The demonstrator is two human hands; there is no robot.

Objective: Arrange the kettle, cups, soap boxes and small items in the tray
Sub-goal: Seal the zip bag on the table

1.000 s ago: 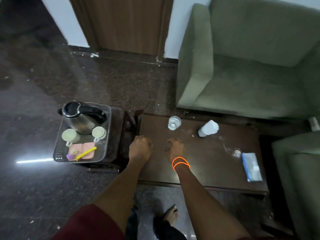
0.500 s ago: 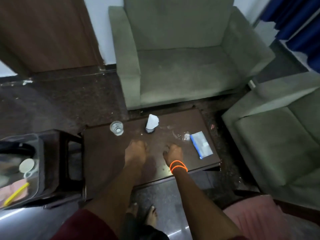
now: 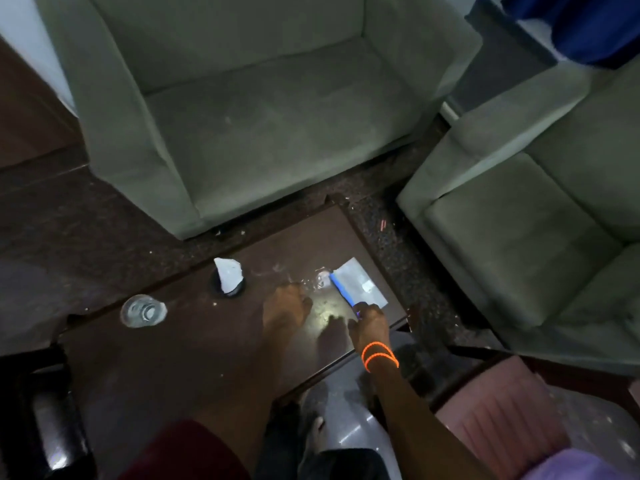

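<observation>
On the dark wooden table (image 3: 194,348) lies a blue and white packet (image 3: 358,284) near the right edge. My right hand (image 3: 369,325), with orange bands at the wrist, pinches the packet's near blue end. My left hand (image 3: 285,308) hovers low just left of it, fingers loosely curled and holding nothing, close to a crumpled clear wrapper (image 3: 313,280). Further left stand a cup capped with white paper (image 3: 228,277) and an empty drinking glass (image 3: 142,310). The tray, kettle and soap boxes are out of view.
A green armchair (image 3: 249,126) stands behind the table and a second one (image 3: 540,216) to its right. A dark side stool (image 3: 41,410) shows at the lower left. A pink cushion (image 3: 498,414) lies at the lower right. My feet are under the table's near edge.
My view has swung right, so the tray and kettle have left the frame. Both hands moved right along the table, and my right hand took hold of the packet's near end.
</observation>
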